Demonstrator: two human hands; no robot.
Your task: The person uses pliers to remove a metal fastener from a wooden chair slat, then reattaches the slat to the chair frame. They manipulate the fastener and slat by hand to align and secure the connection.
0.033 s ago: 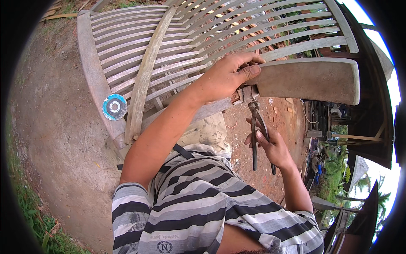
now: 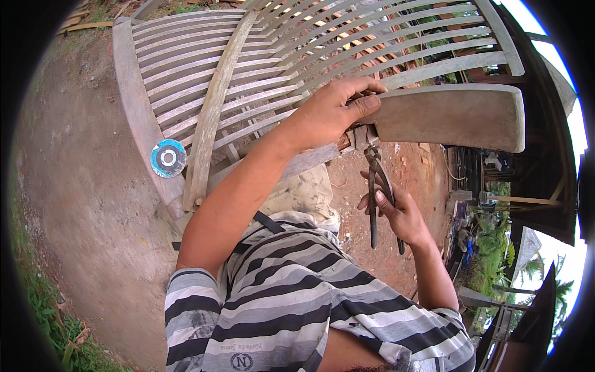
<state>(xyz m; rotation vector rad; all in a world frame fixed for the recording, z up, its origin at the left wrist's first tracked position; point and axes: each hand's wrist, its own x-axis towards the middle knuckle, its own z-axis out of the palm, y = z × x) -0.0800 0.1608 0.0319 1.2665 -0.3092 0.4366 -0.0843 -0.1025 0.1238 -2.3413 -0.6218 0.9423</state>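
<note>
A weathered wooden slatted bench (image 2: 133,87) lies before me. My left hand (image 2: 334,111) is closed around the near end of its broad wooden armrest (image 2: 452,118), thumb pressed on the face. Below that hand, my right hand (image 2: 403,217) grips a pair of pincers (image 2: 383,177) by the dark handles, which stand somewhat apart. The pincers' jaws point up at a notched joint (image 2: 354,139) under the armrest. Whether they bite on a nail or other small piece there is too small to tell.
A blue-rimmed abrasive disc (image 2: 168,158) rests on the bench frame at the left. Pale cloth (image 2: 304,192) shows below the bench's near rail. Bare earth (image 2: 87,204) spreads to the left, with grass (image 2: 56,322) along its edge. A dark-roofed shed (image 2: 551,161) stands at the right.
</note>
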